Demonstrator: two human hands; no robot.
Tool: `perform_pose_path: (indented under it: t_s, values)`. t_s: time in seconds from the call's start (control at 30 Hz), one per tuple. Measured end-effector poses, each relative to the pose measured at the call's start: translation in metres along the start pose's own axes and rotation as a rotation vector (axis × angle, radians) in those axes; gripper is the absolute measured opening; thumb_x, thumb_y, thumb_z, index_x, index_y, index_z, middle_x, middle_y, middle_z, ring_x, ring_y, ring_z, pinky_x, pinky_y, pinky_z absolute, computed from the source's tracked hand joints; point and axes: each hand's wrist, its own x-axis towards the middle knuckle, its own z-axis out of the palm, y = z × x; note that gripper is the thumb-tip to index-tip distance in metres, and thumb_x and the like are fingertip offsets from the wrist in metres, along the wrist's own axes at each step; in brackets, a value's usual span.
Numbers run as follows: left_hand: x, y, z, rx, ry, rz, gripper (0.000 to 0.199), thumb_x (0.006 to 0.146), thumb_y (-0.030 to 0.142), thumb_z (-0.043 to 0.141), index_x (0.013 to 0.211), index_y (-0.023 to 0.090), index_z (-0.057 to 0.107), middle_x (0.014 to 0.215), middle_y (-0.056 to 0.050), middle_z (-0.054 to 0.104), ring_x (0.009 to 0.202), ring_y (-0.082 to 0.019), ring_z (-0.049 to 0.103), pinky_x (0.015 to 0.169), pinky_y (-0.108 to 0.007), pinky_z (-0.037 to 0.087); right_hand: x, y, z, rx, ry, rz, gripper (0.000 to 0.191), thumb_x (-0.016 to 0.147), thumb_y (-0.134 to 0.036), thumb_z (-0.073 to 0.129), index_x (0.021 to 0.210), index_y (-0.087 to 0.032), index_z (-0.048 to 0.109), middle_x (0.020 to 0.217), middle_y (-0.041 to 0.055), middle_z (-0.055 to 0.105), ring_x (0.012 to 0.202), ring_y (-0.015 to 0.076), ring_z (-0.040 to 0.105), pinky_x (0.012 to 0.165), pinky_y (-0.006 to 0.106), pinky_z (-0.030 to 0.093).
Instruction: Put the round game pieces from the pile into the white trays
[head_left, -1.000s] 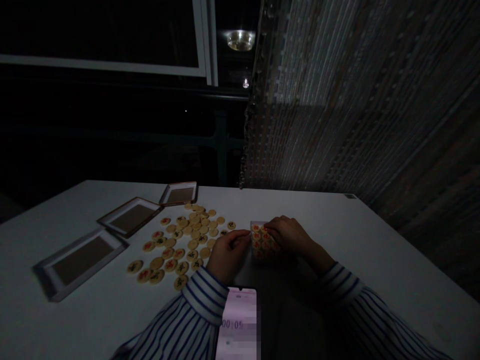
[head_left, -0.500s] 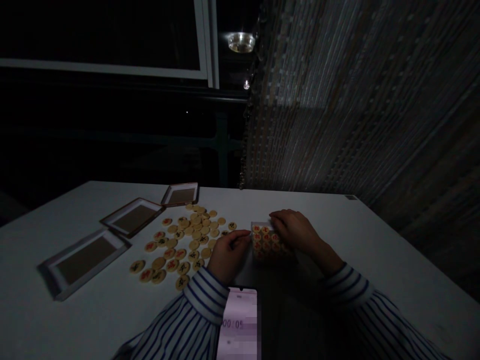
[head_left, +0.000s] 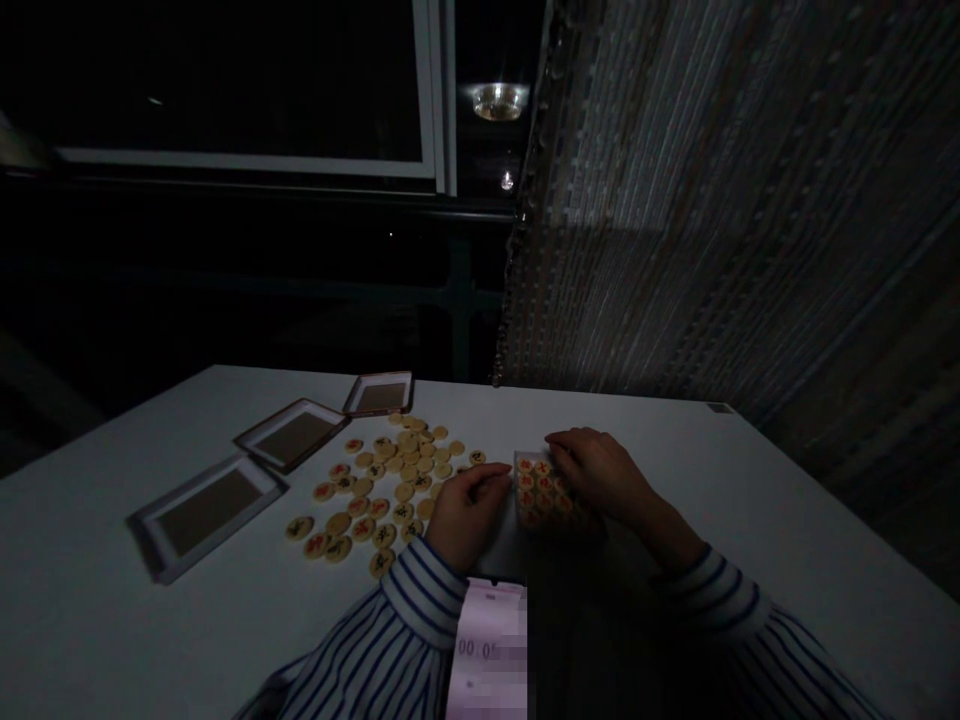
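A small box [head_left: 517, 490] holds rows of round Chinese chess pieces [head_left: 541, 483] with red characters. My right hand [head_left: 606, 478] lies over the right part of the box, its fingers bent around the far side and hiding some pieces. My left hand [head_left: 469, 512] is at the left edge of the box, thumb and forefinger close together and the other fingers curled; what it pinches, if anything, is hidden. Left of it, many loose wooden Chinese chess pieces [head_left: 361, 487] lie scattered, some face down, others showing red or black characters.
Three shallow trays or lids lie at the left: a pale one [head_left: 206, 515], a brown-rimmed one [head_left: 292, 435] and a smaller one [head_left: 379, 394]. A phone [head_left: 491, 640] showing a timer lies between my forearms. A bead curtain [head_left: 637, 200] hangs behind the white table [head_left: 675, 440].
The whole view has shifted slightly, so the table and hands appear further right. Both hands keep nearly the same place at the box.
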Motion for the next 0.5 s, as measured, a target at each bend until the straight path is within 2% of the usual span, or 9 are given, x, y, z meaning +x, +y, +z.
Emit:
perform_pose_path:
  t_s: [0.27, 0.33, 0.5]
  values:
    - [-0.006, 0.008, -0.015, 0.037, -0.014, 0.013, 0.027, 0.07, 0.03, 0.057, 0.089, 0.013, 0.065, 0.082, -0.007, 0.068, 0.075, -0.017, 0.06, 0.067, -0.026, 0.047, -0.002, -0.014, -0.006, 0.038, 0.021, -0.024, 0.029, 0.084, -0.026, 0.038, 0.101, -0.017, 0.059, 0.096, 0.0054, 0.064, 0.089, 0.0184, 0.055, 0.078, 0.03, 0.036]
    - [-0.007, 0.011, -0.026, 0.065, -0.033, 0.007, 0.029, 0.07, 0.032, 0.056, 0.091, 0.013, 0.065, 0.081, -0.007, 0.068, 0.072, -0.016, 0.061, 0.065, -0.027, 0.047, -0.001, -0.018, -0.008, 0.043, 0.013, -0.027, 0.027, 0.083, -0.027, 0.039, 0.098, -0.017, 0.06, 0.094, 0.0052, 0.064, 0.087, 0.0181, 0.055, 0.076, 0.03, 0.036]
    - [0.005, 0.017, -0.068, 0.112, 0.054, 0.025, 0.032, 0.07, 0.036, 0.057, 0.093, 0.015, 0.064, 0.082, -0.007, 0.068, 0.075, -0.018, 0.061, 0.069, -0.03, 0.048, 0.009, -0.033, -0.014, 0.012, -0.032, -0.089, 0.024, 0.083, -0.027, 0.04, 0.093, -0.017, 0.06, 0.088, 0.0053, 0.064, 0.083, 0.0178, 0.055, 0.073, 0.029, 0.036]
